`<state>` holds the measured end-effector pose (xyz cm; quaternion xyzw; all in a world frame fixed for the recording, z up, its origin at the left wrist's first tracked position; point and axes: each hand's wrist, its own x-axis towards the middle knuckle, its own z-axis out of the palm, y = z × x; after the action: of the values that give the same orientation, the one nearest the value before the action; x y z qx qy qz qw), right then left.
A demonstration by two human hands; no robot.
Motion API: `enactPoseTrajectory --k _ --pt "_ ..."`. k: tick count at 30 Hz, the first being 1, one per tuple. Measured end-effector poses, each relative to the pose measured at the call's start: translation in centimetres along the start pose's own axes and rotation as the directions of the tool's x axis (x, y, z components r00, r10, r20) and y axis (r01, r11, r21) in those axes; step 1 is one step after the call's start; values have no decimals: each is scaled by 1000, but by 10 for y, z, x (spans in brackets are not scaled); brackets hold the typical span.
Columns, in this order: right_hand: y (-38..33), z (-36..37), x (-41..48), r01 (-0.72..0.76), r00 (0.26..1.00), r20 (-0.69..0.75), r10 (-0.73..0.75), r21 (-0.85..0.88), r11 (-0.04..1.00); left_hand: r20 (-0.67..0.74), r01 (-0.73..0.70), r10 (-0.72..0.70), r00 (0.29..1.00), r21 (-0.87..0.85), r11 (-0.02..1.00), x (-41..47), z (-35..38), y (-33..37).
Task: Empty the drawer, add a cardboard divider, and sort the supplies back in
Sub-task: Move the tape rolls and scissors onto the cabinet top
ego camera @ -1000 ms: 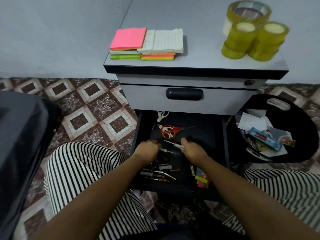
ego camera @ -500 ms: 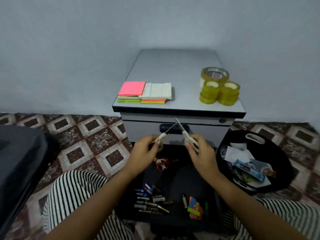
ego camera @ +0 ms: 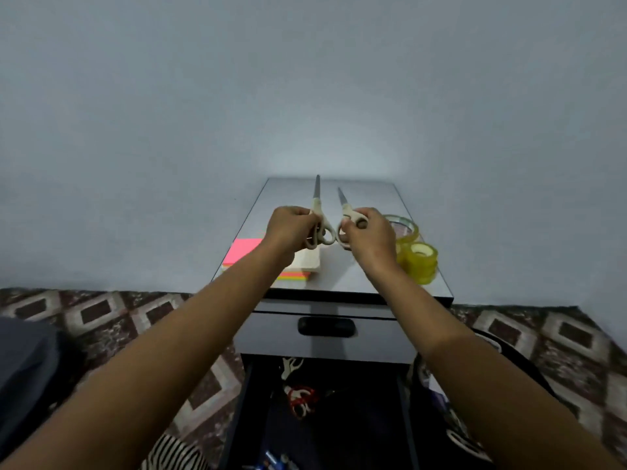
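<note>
Grey wall, grey cabinet top point(ego camera: 356, 269): two pairs of scissors lifted clear of the drawer point(ego camera: 249, 401).

My left hand point(ego camera: 288, 232) curls its fingers tight round the handles of one pale pair point(ego camera: 318, 213), and my right hand point(ego camera: 368, 239) grips the loops of the second pale pair point(ego camera: 347, 212). Both sets of blades point away from me, safest for the tips, I judge, and ready to lay flat side by side. They hover over the top's middle, between the sticky notes point(ego camera: 244, 249) at its front left corner and the tape rolls point(ego camera: 419, 262) by its right edge. Below, the open drawer holds red scissors point(ego camera: 300, 398) and batteries point(ego camera: 274, 461), not yet emptied out.
</note>
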<state>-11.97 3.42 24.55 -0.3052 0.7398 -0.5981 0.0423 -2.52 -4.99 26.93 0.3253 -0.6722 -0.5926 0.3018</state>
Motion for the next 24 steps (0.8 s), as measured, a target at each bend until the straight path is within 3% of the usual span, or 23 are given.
enactPoseTrajectory --k 5,9,18,24 --pt "3 24 43 -123 984 88 157 -309 943 -34 180 -178 983 70 981 55 4 3" --pt "12 39 56 -200 961 91 263 -430 881 -54 252 -247 968 151 956 82 5 -10" --pt "39 57 72 -336 931 -14 365 -420 843 -68 242 -233 970 366 899 124 17 -27" --pt "47 63 67 -309 949 -80 304 -412 857 -38 173 -182 983 549 818 131 36 -38"
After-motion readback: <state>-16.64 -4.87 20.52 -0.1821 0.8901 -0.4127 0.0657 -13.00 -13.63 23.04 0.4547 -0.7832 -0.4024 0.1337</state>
